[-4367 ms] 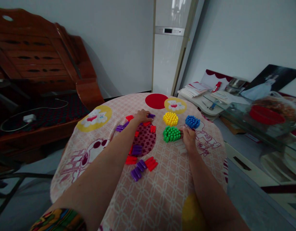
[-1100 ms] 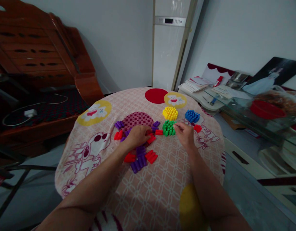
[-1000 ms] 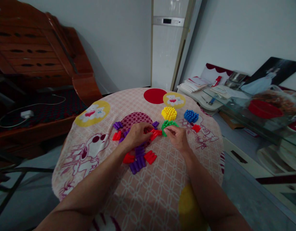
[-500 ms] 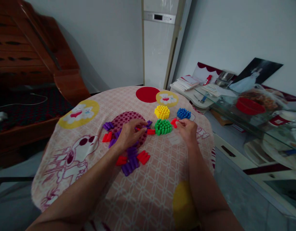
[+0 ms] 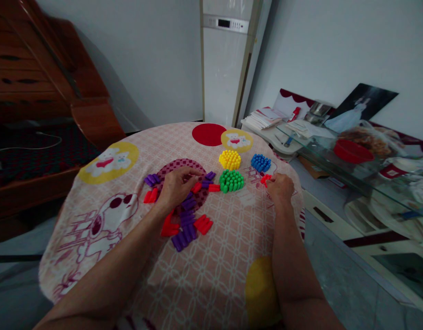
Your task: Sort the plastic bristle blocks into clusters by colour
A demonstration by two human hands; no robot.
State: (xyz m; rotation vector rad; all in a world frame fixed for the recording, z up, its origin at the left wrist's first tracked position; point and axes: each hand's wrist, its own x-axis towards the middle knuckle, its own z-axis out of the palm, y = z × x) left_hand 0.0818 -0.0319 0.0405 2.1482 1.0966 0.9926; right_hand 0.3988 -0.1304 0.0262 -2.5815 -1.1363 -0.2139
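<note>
My right hand (image 5: pixel 281 188) is closed at the fingertips on a small cluster of red plastic pegs (image 5: pixel 265 179), low over the cloth just below the blue pegs (image 5: pixel 260 162). My left hand (image 5: pixel 179 184) hovers over the purple and red pegs, its thumb and fingers apart. A red peg (image 5: pixel 197 187) lies just under its fingertips. Purple pegs (image 5: pixel 184 237) and more red pegs (image 5: pixel 203 224) lie in small rows around it, some hidden by the hand. Between my hands stand a bunch of green pegs (image 5: pixel 231 181) and a bunch of yellow pegs (image 5: pixel 230 159).
A patterned cloth covers the round table (image 5: pixel 211 275). On the right, a glass-topped cabinet (image 5: pixel 321 151) holds papers (image 5: pixel 263 118), a red bowl (image 5: pixel 353 151) and a photo (image 5: pixel 363 105). A wooden bench (image 5: pixel 91 114) stands on the left, a tall white air conditioner (image 5: pixel 221 68) behind.
My right hand has moved right, away from the green pegs, with the red pegs at its fingertips. My left hand has shifted slightly left, uncovering more purple and red pegs.
</note>
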